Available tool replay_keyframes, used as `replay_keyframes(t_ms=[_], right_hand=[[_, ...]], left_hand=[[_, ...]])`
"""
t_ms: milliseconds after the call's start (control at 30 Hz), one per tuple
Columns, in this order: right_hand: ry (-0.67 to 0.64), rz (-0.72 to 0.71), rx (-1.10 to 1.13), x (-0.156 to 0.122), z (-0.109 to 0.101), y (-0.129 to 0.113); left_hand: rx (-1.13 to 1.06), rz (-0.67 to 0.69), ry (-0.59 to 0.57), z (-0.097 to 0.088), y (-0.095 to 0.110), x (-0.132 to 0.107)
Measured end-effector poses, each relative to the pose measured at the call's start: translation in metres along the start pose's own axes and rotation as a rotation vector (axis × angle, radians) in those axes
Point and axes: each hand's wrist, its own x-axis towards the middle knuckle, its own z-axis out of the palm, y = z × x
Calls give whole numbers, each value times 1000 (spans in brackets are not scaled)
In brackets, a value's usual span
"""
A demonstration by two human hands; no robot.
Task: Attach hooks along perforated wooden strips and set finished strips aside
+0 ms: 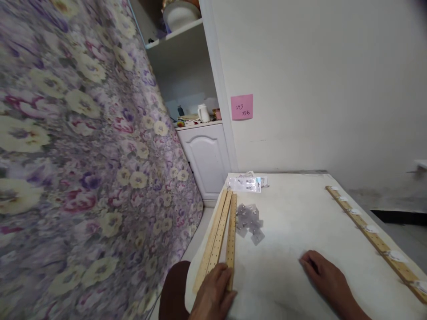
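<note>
My left hand point(215, 289) is closed around the near end of a perforated wooden strip point(231, 231), with the thumb on its right side. Two more perforated wooden strips point(216, 235) lie side by side just left of it. My right hand point(322, 275) rests low over the white table point(283, 266), its fingers curled in and nothing visible in them. Right of the held strip lies a pile of small clear plastic bags point(250, 222) with shiny metal bits inside, too small to name.
Along the table's right edge runs a wooden strip point(376, 244) bearing several white round pieces. Flat plastic packaging point(245, 183) lies at the back left. A floral curtain point(100, 155) hangs at left, beside a white cabinet point(208, 160). A pink note point(242, 107) is on the wall.
</note>
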Motion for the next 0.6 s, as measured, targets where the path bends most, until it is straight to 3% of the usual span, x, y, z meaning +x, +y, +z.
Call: replay_keyframes(t_ms=[300, 467, 600], right_hand=[[-13, 28, 49, 2, 3, 2], [28, 6, 160, 4, 1, 2], [-15, -25, 437, 7, 10, -30]], left_hand=[[132, -299, 94, 34, 14, 18], [22, -403, 141, 25, 9, 29], [-246, -477, 218, 11, 1, 33]])
